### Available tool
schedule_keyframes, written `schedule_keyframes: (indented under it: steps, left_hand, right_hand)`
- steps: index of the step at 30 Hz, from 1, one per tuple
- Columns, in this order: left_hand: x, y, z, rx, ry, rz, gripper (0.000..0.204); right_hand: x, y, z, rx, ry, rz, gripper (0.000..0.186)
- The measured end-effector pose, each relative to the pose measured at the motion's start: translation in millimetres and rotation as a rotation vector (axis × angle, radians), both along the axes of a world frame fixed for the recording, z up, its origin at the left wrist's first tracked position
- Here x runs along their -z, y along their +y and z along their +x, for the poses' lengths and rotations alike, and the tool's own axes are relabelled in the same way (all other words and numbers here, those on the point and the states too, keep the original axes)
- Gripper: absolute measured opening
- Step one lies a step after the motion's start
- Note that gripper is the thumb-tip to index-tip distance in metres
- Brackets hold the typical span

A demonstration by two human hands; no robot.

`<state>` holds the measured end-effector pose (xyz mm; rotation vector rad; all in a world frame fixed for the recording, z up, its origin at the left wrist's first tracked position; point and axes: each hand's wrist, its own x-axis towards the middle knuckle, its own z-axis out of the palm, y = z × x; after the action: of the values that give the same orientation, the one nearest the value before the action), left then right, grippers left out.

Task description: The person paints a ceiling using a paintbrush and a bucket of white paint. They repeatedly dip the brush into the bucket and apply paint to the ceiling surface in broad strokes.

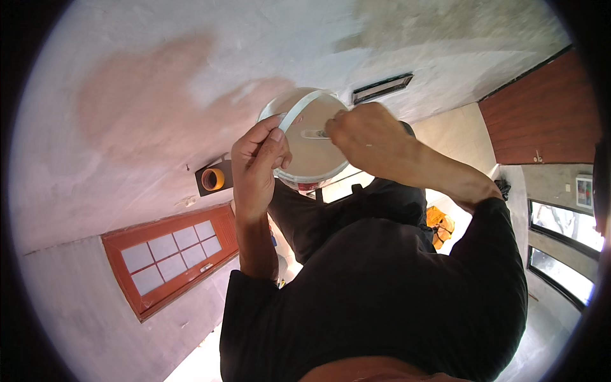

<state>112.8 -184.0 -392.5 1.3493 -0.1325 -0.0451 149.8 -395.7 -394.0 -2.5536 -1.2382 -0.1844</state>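
In front of my legs is a round pale bucket [310, 183] with a whitish rim and a beige, paint-like content or surface inside it. My left hand [258, 153] is closed on the bucket's white band-like handle [299, 109], which arches up over the opening. Over the right part of the bucket, my right hand [366, 130] is closed in a fist. A short, pale, flat-ended tool [313, 134] sticks out leftward from its fingers, over the beige surface. The fist hides the rest of that tool, so its kind cannot be made out.
A plastered wall [146, 114] with reddish-brown patches stands beyond the bucket. An orange cup-like container [212, 179] sits on a dark shelf at left, above an orange-framed paned door or window [170, 254]. A dark-framed slot [382, 88] is in the wall. Orange bag-like material [440, 226] lies right of my legs.
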Motion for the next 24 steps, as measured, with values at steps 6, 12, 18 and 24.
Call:
schedule_keyframes:
  steps: [6, 12, 18, 24]
  left_hand:
    - [12.1, -6.8, -7.3, -0.059, 0.03, 0.03, 0.028]
    - [16.2, -13.8, -11.3, -0.018, 0.048, -0.001, 0.028]
    - [24.9, -18.1, -11.5, 0.033, 0.043, -0.134, 0.028]
    - [18.9, -20.8, -13.7, 0.037, 0.13, -0.203, 0.027]
  right_hand:
    - [30.8, 32.8, 10.6, -0.095, 0.043, -0.181, 0.01]
    - [58.0, 38.9, 12.2, -0.045, 0.078, -0.36, 0.013]
    - [29.8, 18.6, 3.3, -0.039, 0.077, -0.241, 0.013]
    - [4.0, -5.6, -11.0, 0.102, 0.079, -0.069, 0.011]
